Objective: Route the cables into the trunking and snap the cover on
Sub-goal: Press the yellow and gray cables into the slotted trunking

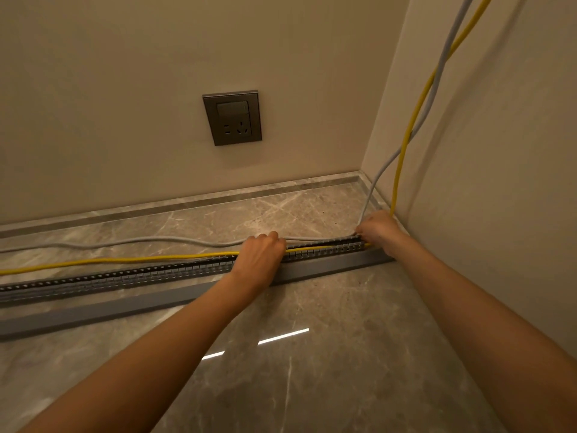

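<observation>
A grey slotted trunking lies open along the marble floor, running left to right up to the right wall. Its flat grey cover lies on the floor just in front of it. A yellow cable runs along the trunking's far side and enters it between my hands, then climbs the right wall. A grey cable lies on the floor behind it and also rises in the corner. My left hand is closed over the trunking and yellow cable at mid-length. My right hand pinches both cables at the trunking's right end.
A dark wall socket with a switch sits on the back wall above the floor. A stone skirting runs along the wall base. The right wall stands close to the trunking's end.
</observation>
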`<state>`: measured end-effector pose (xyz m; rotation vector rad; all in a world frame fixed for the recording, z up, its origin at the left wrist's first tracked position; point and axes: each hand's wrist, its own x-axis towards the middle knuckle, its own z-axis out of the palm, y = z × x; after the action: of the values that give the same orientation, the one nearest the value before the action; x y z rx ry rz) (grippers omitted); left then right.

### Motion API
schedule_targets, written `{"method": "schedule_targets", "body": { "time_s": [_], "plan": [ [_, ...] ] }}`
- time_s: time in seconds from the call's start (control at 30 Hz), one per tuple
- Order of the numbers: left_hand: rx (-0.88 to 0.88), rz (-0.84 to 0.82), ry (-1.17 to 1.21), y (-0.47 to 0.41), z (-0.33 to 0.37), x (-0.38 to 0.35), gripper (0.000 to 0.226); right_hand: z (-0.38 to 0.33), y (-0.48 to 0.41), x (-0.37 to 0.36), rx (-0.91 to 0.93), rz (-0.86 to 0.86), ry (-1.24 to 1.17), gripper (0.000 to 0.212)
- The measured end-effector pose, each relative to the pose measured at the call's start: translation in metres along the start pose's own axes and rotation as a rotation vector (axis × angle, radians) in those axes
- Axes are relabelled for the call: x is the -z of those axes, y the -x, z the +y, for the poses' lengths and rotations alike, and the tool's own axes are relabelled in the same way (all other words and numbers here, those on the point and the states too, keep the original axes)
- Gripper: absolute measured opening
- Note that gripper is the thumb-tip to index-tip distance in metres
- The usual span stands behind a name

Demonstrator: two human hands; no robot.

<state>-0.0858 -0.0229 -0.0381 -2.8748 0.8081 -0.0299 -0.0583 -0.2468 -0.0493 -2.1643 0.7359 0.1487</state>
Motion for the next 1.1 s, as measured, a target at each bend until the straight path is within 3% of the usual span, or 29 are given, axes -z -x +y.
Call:
{"method": "schedule_targets", "body": {
  "time_s": [0.13,0.47,0.67,0.97,1.1],
  "plan": [
    [-0.005,-0.071,0.035,0.005,0.004,-0.004,0.035,-0.001,0.000,-0.003,-0.016,-0.010,0.017,0.026],
    [0.117,-0.139,0.181,-0.011,-0.001,0.010,0.024,-0.008,0.000,-0.004,-0.093,-0.078,-0.194,0.033],
    [0.218,-0.060,0.326,-0.016,-0.008,0.007,0.042,-0.001,-0.003,-0.006,-0.060,-0.044,-0.171,0.031],
    [0.195,-0.135,0.089,-0.024,0.002,0.007,0.034,0.011,-0.002,-0.006,0.031,-0.005,-0.075,0.034],
    [0.187,-0.105,0.150,-0.022,-0.001,0.005,0.033,0.013,-0.001,-0.007,0.049,0.009,-0.041,0.035]
  ]
}}
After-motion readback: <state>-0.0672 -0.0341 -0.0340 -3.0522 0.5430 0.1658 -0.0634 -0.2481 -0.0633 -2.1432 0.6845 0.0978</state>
